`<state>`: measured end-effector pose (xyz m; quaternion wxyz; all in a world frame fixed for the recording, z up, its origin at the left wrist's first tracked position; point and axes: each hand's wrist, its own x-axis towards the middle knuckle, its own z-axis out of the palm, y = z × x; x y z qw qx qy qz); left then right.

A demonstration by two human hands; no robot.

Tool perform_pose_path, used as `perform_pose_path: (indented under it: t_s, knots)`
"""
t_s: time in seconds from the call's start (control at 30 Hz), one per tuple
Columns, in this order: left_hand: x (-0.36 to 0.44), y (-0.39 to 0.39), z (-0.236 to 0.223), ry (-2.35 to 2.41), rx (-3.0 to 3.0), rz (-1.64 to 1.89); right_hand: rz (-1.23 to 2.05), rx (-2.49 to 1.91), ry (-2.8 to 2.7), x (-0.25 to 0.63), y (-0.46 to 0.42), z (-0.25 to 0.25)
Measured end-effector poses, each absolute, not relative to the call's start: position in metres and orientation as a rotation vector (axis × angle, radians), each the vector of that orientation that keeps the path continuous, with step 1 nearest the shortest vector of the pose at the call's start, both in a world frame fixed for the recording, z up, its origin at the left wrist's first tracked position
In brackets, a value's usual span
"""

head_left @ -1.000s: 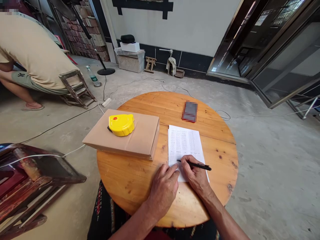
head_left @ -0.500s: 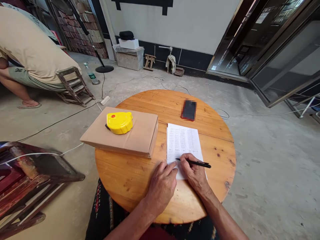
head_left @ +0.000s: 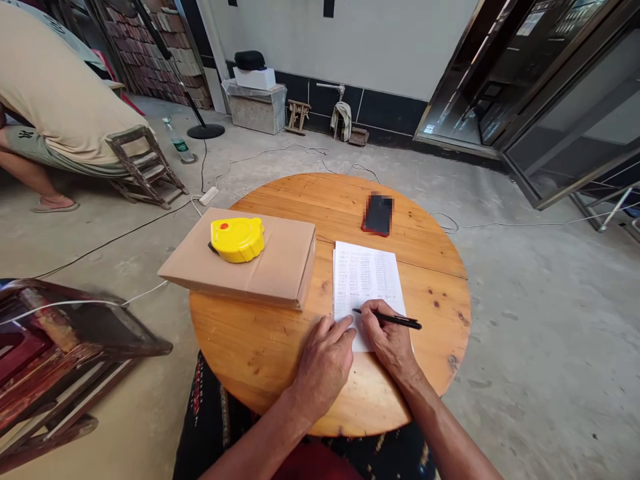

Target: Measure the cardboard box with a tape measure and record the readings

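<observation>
My right hand (head_left: 387, 337) grips a black pen (head_left: 400, 321), its tip touching a white sheet of paper (head_left: 367, 267). Rows and columns of small handwriting cover the upper part of the sheet. Beside it my left hand (head_left: 325, 360) lies on the table, its fingertips resting on the sheet's lower left edge. The left fingers are loosely bent and hold nothing. Under the top sheet the edge of another sheet shows at the left.
On the round wooden table (head_left: 240, 353) a cardboard box (head_left: 280, 267) carries a yellow tape measure (head_left: 237, 240). A blurred dark phone-like object (head_left: 379, 215) lies behind the paper. A wooden chair (head_left: 75, 353) stands left; another person sits bent over on a small chair (head_left: 145, 163).
The whole view has tilted slightly, so the table and things sit a little higher. Both hands stay at the paper, and the pen remains in my right hand.
</observation>
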<state>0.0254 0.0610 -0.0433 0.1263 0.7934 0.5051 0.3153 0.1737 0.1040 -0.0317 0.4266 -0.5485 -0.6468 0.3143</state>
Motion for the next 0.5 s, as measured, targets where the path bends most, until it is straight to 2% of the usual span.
perform_pose_path:
  t_s: [0.5]
  knots:
    - [0.0245,0.0602,-0.0422,1.470,2.301,0.883,0.852,-1.402,-1.620,0.1753,0.1028,-0.0308]
